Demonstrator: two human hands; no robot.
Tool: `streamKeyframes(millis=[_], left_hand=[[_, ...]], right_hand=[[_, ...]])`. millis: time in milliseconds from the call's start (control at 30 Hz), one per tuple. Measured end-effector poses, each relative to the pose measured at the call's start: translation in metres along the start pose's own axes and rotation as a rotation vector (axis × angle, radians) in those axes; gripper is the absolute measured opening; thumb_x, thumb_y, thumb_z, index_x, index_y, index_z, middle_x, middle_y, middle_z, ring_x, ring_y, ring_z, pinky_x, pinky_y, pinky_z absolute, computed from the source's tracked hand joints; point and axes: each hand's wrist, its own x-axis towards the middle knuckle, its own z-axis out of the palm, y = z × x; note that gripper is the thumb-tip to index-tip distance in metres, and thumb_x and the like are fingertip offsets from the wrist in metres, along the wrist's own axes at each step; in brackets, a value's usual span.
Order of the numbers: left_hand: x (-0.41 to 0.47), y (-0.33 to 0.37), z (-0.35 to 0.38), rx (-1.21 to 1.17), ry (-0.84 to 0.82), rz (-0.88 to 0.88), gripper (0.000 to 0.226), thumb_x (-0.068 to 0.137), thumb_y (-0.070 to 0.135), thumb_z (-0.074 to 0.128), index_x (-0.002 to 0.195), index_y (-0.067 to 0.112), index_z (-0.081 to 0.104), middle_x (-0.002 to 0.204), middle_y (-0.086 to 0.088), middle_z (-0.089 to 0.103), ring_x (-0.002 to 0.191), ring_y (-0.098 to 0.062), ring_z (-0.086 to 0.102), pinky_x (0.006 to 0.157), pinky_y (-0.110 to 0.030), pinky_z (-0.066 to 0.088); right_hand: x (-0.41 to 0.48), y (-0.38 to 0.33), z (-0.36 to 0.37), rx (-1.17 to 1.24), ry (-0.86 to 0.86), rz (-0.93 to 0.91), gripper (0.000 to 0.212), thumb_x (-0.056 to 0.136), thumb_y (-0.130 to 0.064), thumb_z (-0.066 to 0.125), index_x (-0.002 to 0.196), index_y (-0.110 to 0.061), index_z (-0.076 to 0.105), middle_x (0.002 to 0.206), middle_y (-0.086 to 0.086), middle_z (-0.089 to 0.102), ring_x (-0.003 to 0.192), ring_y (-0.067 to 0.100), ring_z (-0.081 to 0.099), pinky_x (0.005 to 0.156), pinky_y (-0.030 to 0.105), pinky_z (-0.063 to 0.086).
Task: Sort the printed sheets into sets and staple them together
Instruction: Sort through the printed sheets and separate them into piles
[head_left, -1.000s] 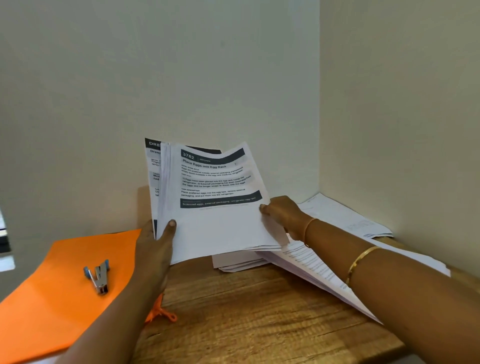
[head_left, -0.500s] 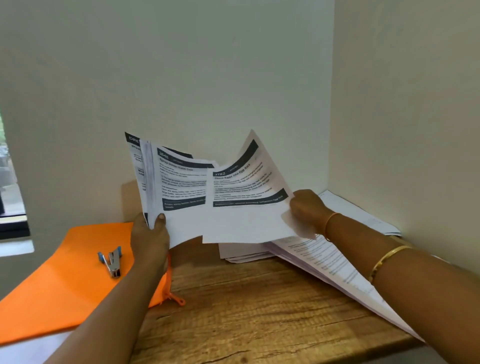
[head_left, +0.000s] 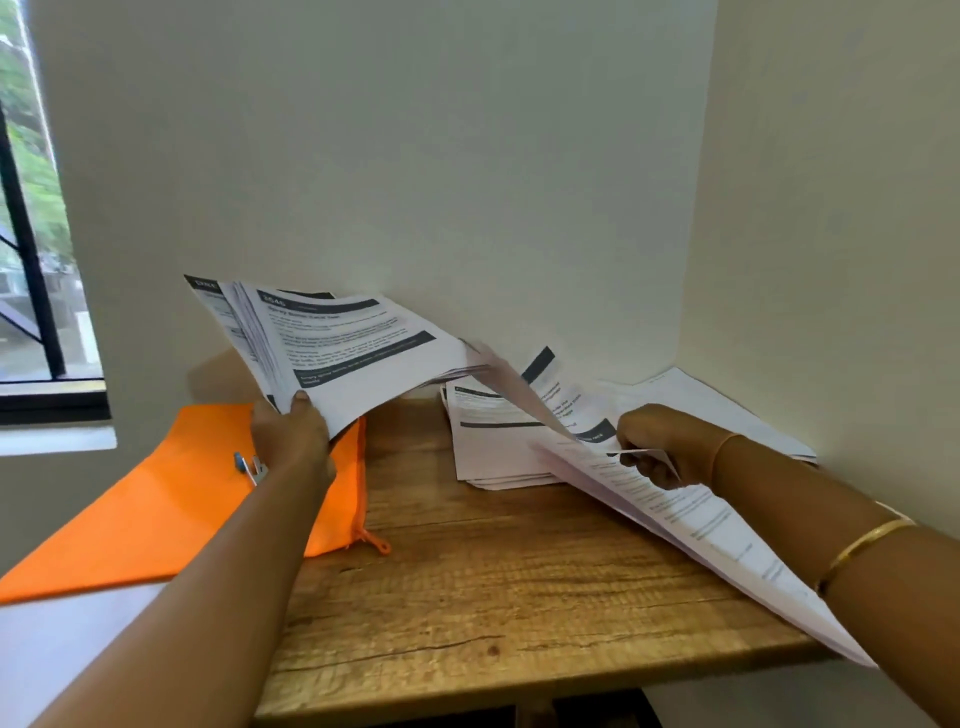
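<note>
Two hands shared the work as I watched: the left hand (head_left: 291, 441) gripped the fanned stack (head_left: 353, 353) at its near lower corner, thumb clamped on the top page and the other fingers hidden beneath, left of centre frame above the orange folder (head_left: 156, 514). The right hand (head_left: 660, 449), right of centre, pinched a single sheet (head_left: 566, 402) by its near edge, fingers curled round the paper. That sheet hung tilted, its far end over the pile (head_left: 488, 452) lying flat on the wooden table (head_left: 493, 582) near the back wall. The pile sat just left of and below the right fingers, its long side running away toward the wall, so I judged the sheet needed only a short drop leftward and a release to land on it. The right hand was much the nearer; the left was well apart. The stapler (head_left: 252, 467) lay on the folder beside the left wrist, and I judged stapling not yet due
</note>
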Motion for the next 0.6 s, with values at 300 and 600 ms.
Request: streamKeyframes(millis=[300,600], left_hand=[[0.009,0.008,-0.015,0.035,0.032,0.017,0.042,0.098,0.016,0.048,0.138,0.010,0.040,0.133,-0.007,0.051,0.120,-0.024,0.050,0.102,-0.034,0.042],[0.021,0.036,-0.043,0.104,0.073,0.063,0.047,0.097,0.019,0.050,0.141,0.008,0.037,0.136,-0.012,0.050,0.123,-0.028,0.049,0.104,-0.039,0.042]], right_hand=[[-0.022,0.000,0.047,-0.370,0.050,-0.329,0.031,0.095,-0.011,0.038,0.064,-0.013,0.039,0.071,0.005,0.044,0.060,0.012,0.040,0.051,0.022,0.031],[-0.042,0.017,0.078,-0.511,-0.033,-0.482,0.046,0.091,-0.021,0.041,0.137,-0.018,0.042,0.128,0.009,0.056,0.101,0.023,0.055,0.087,0.032,0.042]])
